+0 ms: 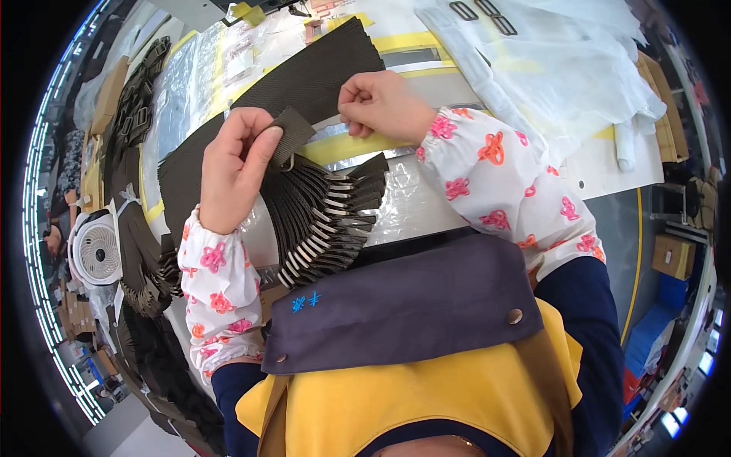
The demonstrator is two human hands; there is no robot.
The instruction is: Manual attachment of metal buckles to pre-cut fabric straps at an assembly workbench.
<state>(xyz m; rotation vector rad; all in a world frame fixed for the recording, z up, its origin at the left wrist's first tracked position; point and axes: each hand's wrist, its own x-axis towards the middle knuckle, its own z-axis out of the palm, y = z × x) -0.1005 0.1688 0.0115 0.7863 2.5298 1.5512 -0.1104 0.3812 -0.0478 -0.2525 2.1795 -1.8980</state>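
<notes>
My left hand (241, 167) pinches the end of a dark olive webbing strap (294, 131) between thumb and fingers. A small loop of hardware shows just under that end. Below it hangs a fanned bundle of looped webbing straps (304, 206), their ends lined up with pale, shiny edges. To the right, my right hand (381, 107) is raised over the table with its fingers curled together. Whatever it may hold is hidden. Behind both hands lies a long row of flat dark webbing strips (312, 72), laid overlapping.
White translucent plastic sheeting (533, 84) covers the table's right side, with dark slide buckles (502, 23) on it. Yellow tape (358, 145) crosses the tabletop. A white fan (97, 251) stands at the left, near more hanging webbing (141, 251). Cardboard boxes (674, 255) sit at the right.
</notes>
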